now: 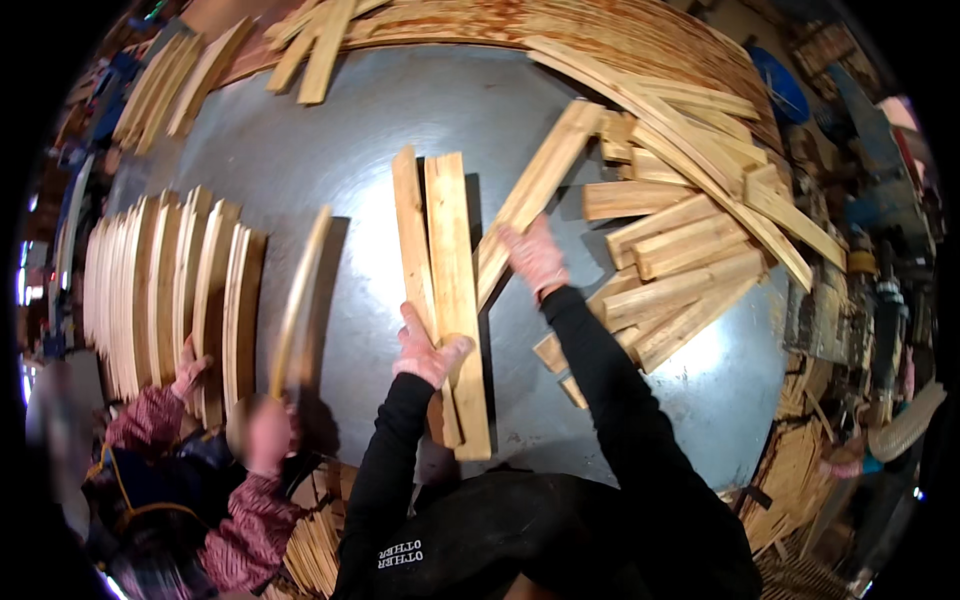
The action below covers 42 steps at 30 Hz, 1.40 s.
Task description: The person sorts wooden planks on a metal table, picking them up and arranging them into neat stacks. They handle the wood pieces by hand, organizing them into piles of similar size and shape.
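In the middle of the metal tabletop (365, 130), a wide pale wooden board (450, 240) lies lengthwise beside a narrower wooden board (410, 220). My left hand (425, 355) grips across both, its thumb over the wide one and its fingers at the left side. My right hand (535, 258) is closed on a slanted wooden board (550, 165), whose near end is close to the wide board's right edge. Part of the palm side of each hand is hidden. Both hands appear to be in thin, see-through gloves.
At right lies a loose heap of boards (690, 245). Upright boards (150, 290) stand in a row at left, where a co-worker's hand (190, 370) touches them; their other hand (268, 435) holds a blurred strip (300, 300). More boards (325, 50) lie at the far edge.
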Available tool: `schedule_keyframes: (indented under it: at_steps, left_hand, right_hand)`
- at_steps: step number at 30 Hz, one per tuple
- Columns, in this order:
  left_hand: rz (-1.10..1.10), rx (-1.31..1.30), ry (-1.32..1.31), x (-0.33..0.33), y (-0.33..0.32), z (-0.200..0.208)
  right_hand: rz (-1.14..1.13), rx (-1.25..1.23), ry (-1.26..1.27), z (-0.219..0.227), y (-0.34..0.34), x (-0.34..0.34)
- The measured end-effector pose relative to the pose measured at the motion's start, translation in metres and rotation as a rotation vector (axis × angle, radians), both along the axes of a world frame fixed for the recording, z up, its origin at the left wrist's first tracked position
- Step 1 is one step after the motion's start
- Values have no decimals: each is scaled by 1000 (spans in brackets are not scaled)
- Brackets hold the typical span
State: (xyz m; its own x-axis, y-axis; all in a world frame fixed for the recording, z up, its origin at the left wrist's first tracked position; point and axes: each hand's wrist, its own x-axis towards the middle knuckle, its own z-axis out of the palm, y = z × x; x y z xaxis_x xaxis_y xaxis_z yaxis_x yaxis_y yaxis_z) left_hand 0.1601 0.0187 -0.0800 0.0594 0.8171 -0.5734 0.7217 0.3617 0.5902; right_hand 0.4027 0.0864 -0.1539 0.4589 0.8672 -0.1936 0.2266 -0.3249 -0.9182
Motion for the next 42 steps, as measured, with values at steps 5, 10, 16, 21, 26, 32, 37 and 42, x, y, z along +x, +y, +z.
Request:
schedule_keyframes:
  at_steps: [5, 10, 16, 21, 26, 32, 37, 42]
  left_hand:
    - [-84, 328, 265, 25, -53, -15]
    - [-9, 510, 236, 58, -49, -3]
    - [-88, 470, 145, 55, -45, -3]
    - [-144, 470, 333, 46, -51, 27]
    - [-175, 710, 285, 64, -73, 15]
    - [-180, 996, 250, 58, -64, 3]
    - [-276, 664, 62, -39, -48, -66]
    - [-164, 453, 22, 3, -29, -30]
  right_hand:
    - [-80, -224, -50, 45, -28, -46]
    - [-38, -366, -182, 70, -21, -24]
    - [-12, -366, -194, 64, -18, -2]
    - [-149, -336, -165, 79, -33, -29]
    - [-168, -338, -270, 70, -16, -50]
    - [-185, -224, -314, 84, -6, -35]
    - [185, -332, -328, 96, -18, 19]
    - [617, -428, -125, 77, -59, -71]
